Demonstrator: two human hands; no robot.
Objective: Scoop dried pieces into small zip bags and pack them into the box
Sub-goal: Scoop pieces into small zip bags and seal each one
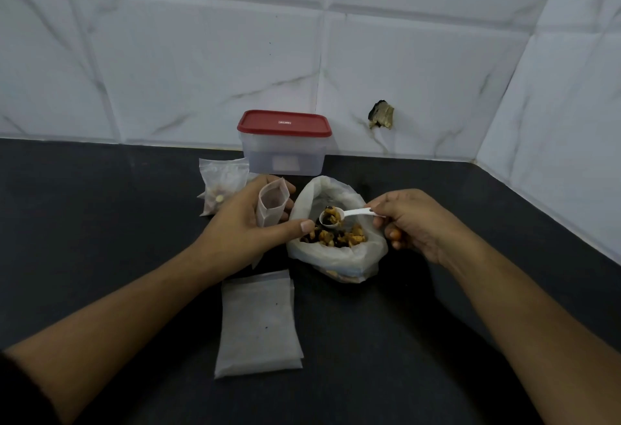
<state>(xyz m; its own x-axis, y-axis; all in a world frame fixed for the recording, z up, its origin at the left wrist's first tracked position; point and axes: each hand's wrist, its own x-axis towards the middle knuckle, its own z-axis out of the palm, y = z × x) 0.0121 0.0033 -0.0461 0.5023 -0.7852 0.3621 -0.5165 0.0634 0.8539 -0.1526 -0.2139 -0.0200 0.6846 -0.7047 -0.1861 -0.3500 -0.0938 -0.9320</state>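
My left hand (248,223) holds a small clear zip bag (271,204) upright with its mouth open. My right hand (413,219) grips a white plastic spoon (349,213) loaded with yellow and dark dried pieces, just above a large open plastic bag (339,256) that holds more dried pieces (339,236). The spoon's bowl hovers a little right of the small bag. A clear plastic box with a red lid (284,142) stands shut against the wall behind. One filled zip bag (221,186) lies left of the box.
A flat stack of empty zip bags (258,324) lies on the black counter (100,240) near me. White marbled tile walls meet at the back right corner, and one tile has a broken hole (381,115).
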